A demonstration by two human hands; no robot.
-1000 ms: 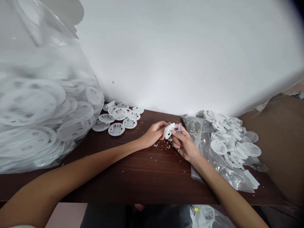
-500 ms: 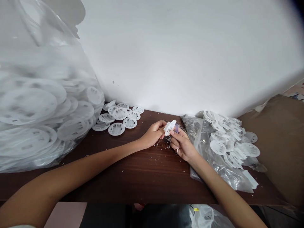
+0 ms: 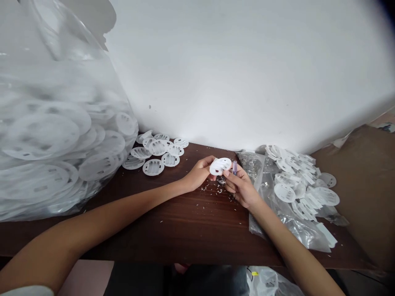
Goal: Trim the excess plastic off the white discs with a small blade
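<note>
Head view | left hand (image 3: 200, 174) and right hand (image 3: 243, 187) together pinch a white slotted disc (image 3: 220, 165), tilted above the tabletop (image 3: 185, 224); right also grips a purple tool (image 3: 235, 167) | disc looks light, fairly stiff, perhaps slippery; best held by its rim

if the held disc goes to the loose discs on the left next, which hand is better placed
Probably the left hand: it holds the white disc and is nearer those loose discs, while the right hand also holds a purple object.
</note>
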